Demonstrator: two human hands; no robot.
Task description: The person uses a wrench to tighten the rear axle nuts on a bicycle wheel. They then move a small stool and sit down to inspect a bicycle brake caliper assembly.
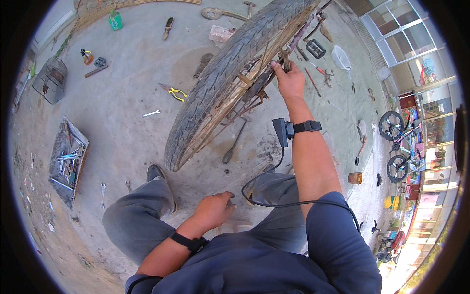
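Observation:
A bicycle wheel with a worn, muddy tyre (215, 93) stands before me, leaning up to the right. At its hub side my right hand (291, 81) is closed, thumb up, around a part beside a short upright metal piece (286, 57); the palm hides what the fingers grip. A black pedal (316, 48) sticks out beyond that hand. My left hand (214, 210) hovers over my lap between the knees, fingers loosely bent and thumb apart, with nothing seen in it. Yellow-handled pliers (174, 92) and a small spanner (151, 113) lie left of the tyre.
A tray of tools (68, 161) sits at the left, with another spanner (103, 195) nearby. Farther off are a wire basket (51, 80), a green bottle (115, 20) and a white bowl (340, 58). A brown jar (355, 178) and a small bicycle (397, 147) stand at the right.

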